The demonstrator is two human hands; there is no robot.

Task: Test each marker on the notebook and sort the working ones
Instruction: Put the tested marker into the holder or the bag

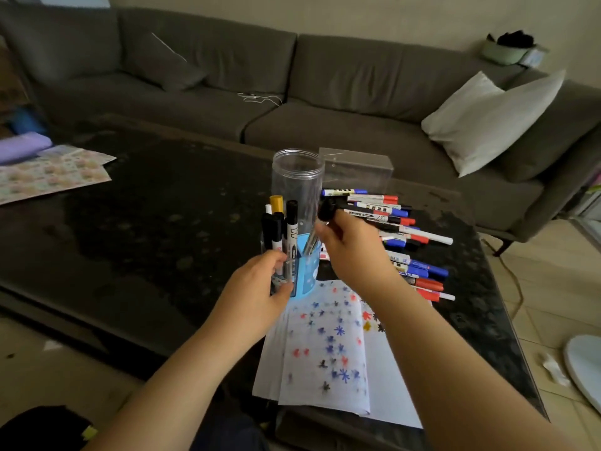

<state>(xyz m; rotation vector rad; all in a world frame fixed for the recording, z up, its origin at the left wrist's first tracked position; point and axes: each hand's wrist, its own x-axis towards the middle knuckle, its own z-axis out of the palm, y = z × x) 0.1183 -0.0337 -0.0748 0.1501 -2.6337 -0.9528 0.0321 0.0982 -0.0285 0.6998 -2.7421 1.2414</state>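
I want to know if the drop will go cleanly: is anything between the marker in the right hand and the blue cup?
Nothing visible blocks it. The right hand holds the black marker just beside the blue cup, whose left side already holds upright markers; the left hand grips the cup.

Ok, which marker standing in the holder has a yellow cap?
The yellow-capped marker at the back of the blue holder, by the clear jar. The upright markers around it have black caps.
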